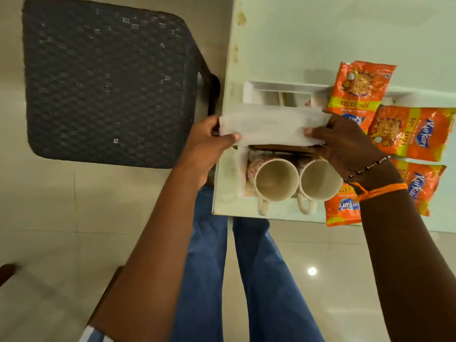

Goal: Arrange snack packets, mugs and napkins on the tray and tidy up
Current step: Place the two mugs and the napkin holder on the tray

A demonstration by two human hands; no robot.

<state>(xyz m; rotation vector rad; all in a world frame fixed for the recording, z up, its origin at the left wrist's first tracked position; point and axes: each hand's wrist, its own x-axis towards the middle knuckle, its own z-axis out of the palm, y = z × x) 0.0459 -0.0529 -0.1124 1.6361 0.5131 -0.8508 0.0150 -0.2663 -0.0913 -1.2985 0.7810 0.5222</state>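
Two hands hold one folded white napkin [272,127] stretched between them above the tray: the left hand [209,149] pinches its left end between thumb and curled fingers, and the right hand [345,141] pinches the right end, thumb on top of the paper. The napkin hangs level over the middle of the white tray [249,91], which sits at the near left corner of the pale worktop [320,33]. Two cream mugs [276,180] with a red pattern stand side by side in the near part of the tray, just beside each other, mouths facing the camera and handles pointing toward the person. Something dark and flat lies in the tray under the napkin, between it and the mugs; what it is cannot be told. Four orange snack packets [409,134] lie on the worktop to the right of the tray, some overlapping; the far one leans over the tray's right edge, and the near ones are partly hidden by the right forearm, which wears a beaded bracelet and orange thread. A dark woven chair [106,80] stands on the tiled floor [49,218] to the left of the worktop, and blue trouser legs show below
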